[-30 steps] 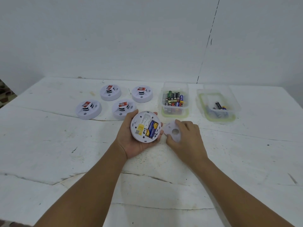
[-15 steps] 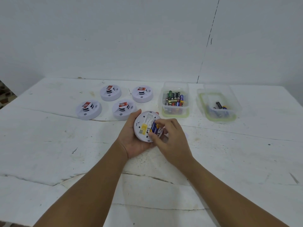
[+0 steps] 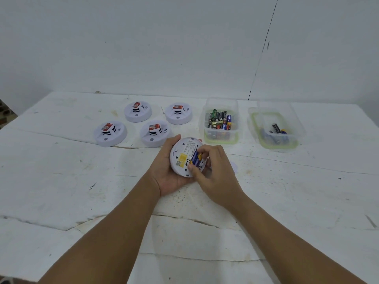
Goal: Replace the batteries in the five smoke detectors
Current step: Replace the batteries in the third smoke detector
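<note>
White wall rises behind a white, scuffed counter [image 3: 61, 181], seen only from the head view. Four smoke detectors sit face up at the back left: one [image 3: 110, 133] nearest the left edge, one [image 3: 138, 111] behind it, one [image 3: 154, 133] in the middle and one [image 3: 178, 113] behind that. To their right stands a clear tub of batteries [image 3: 220, 124], well filled, and farther right a second clear tub [image 3: 275, 128] holding only a few cells.

The left hand [image 3: 168, 173] cups the fifth smoke detector [image 3: 180, 158] from below and from the left, fingers curled round its rim, its back turned up toward the camera. The open battery bay lies on the detector's right half, directly under the right hand [image 3: 213, 171]. That hand comes in from the right, thumb and fingertips pinching the blue and yellow battery [image 3: 196, 157] in the bay. The battery's long axis runs diagonally, from lower left to upper right, roughly across the line of the right forearm. So the right hand is the nearer one and already touches it, while the left only steadies the body.

Judging by this, the step in hand is prying out the old cell, and a lift up and away toward the sparse tub seems the likely call. Whether the battery is already free of its contacts cannot be told. A pale round piece [image 3: 233, 166], probably the cover, lies on the counter just beside the right hand.
</note>
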Tool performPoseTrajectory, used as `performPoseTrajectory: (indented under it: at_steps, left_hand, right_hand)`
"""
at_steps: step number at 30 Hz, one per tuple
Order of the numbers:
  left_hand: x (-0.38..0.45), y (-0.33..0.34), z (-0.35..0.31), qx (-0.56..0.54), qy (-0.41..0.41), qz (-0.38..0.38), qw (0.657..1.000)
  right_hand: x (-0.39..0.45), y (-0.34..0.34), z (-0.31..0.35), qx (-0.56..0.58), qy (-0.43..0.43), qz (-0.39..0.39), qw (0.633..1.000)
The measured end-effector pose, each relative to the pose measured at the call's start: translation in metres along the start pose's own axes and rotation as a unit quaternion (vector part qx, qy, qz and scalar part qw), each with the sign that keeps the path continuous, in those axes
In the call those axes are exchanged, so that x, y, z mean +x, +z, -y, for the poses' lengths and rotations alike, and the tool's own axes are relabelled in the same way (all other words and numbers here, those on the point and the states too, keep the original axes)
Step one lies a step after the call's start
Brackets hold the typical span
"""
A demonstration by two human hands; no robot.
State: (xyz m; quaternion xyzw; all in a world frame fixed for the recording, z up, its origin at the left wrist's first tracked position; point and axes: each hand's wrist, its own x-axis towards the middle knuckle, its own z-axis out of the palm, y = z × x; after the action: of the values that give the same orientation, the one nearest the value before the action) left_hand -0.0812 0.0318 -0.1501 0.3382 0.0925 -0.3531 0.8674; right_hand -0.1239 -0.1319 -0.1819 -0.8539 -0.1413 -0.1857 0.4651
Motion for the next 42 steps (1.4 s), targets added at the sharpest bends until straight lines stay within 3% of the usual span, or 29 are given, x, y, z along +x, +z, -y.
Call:
performPoseTrajectory:
  at_steps: [6, 12, 21, 28, 32, 36, 42]
  left_hand:
    - [0.0, 0.0, 0.0, -0.001, 0.001, 0.001, 1.0]
    - [0.001, -0.001, 0.001, 0.001, -0.001, -0.007, 1.0]
    - [-0.001, 0.001, 0.0, 0.033, -0.005, -0.02, 0.999]
    - [0.0, 0.002, 0.001, 0.03, -0.006, -0.026, 0.999]
    - [-0.001, 0.003, 0.004, 0.041, 0.003, -0.026, 0.999]
    - [0.0, 0.0, 0.002, 0.007, 0.017, -0.027, 0.999]
    - [0.0, 0.002, 0.003, 0.017, 0.013, -0.024, 1.0]
  right_hand:
    - [-0.004, 0.001, -0.001, -0.035, -0.022, -0.015, 0.999]
    - [-0.008, 0.002, -0.001, -0.085, -0.065, -0.086, 0.99]
    - [-0.014, 0.003, 0.003, -0.112, -0.065, -0.111, 0.985]
    - [-0.014, 0.003, 0.0, -0.118, -0.07, -0.116, 0.984]
    - [-0.01, -0.002, -0.003, -0.067, -0.044, -0.137, 0.987]
    - [-0.01, 0.002, 0.0, -0.086, -0.077, -0.083, 0.99]
    - [-0.009, 0.0, 0.0, -0.086, -0.078, -0.103, 0.988]
